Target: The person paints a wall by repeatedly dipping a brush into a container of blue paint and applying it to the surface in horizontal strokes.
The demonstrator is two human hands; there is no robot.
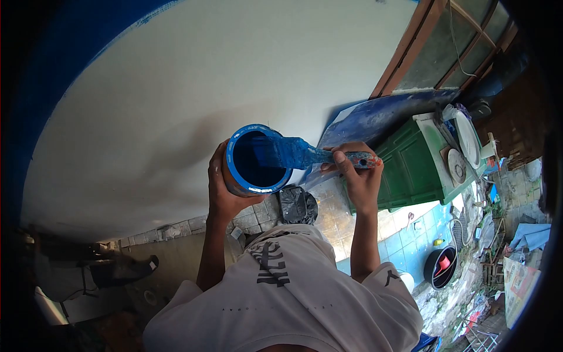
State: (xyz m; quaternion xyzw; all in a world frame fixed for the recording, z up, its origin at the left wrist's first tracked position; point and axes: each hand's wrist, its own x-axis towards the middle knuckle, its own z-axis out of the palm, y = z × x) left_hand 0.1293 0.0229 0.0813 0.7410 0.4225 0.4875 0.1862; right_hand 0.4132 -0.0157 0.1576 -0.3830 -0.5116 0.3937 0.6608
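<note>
My left hand (226,196) is wrapped round the side of a paint can (237,180) with a blue-smeared rim, its open mouth facing me. Dark blue paint shows inside. In my right hand (356,173) is a paintbrush (305,154), gripped by its paint-spotted handle. The brush head, coated in blue, lies across the right side of the can's rim with its bristles over the opening. Behind both hands stands a pale wall (234,64), with a blue painted area (64,53) at its upper left.
A green cabinet (404,167) stands to the right, below a brown-framed window (451,47). A blue board (375,120) leans against the wall. On the floor are a black plastic bag (296,205) and a black bucket (431,270) holding a red scoop-like item (444,262).
</note>
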